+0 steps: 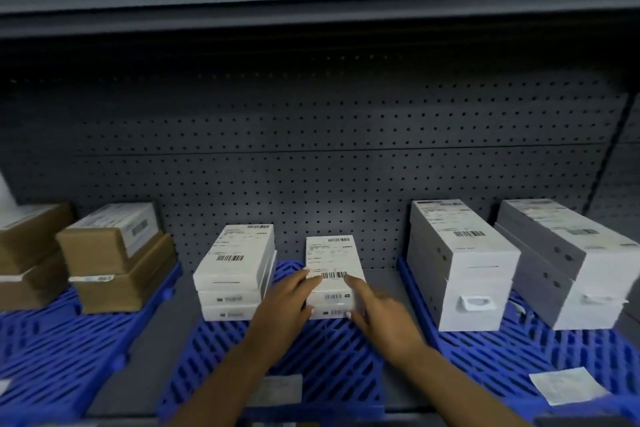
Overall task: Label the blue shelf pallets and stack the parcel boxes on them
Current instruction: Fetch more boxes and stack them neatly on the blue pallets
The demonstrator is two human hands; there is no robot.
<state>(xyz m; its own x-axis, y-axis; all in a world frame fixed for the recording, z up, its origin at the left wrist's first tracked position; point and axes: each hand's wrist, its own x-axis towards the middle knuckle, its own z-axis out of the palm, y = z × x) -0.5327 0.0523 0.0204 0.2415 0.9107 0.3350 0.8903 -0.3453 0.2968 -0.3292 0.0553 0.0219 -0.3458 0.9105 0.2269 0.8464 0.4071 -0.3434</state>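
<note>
both hands [332,308] on a white parcel stack [334,274] — middle blue pallet [311,357].

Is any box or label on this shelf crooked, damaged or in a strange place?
Nothing is clearly damaged. The left white stack on the middle blue pallet has slightly uneven edges. The right stack, which both hands touch, looks straight. The paper label on the right pallet lies somewhat askew.

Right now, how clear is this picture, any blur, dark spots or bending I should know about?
Head view: the brown boxes at the left edge and the grey boxes at the right are smeared by motion blur; the white box under both hands is sharper, its barcode visible but the text unreadable. The upper shelf casts a deep shadow on the pegboard. The wide lens bows the shelf edges.
</note>
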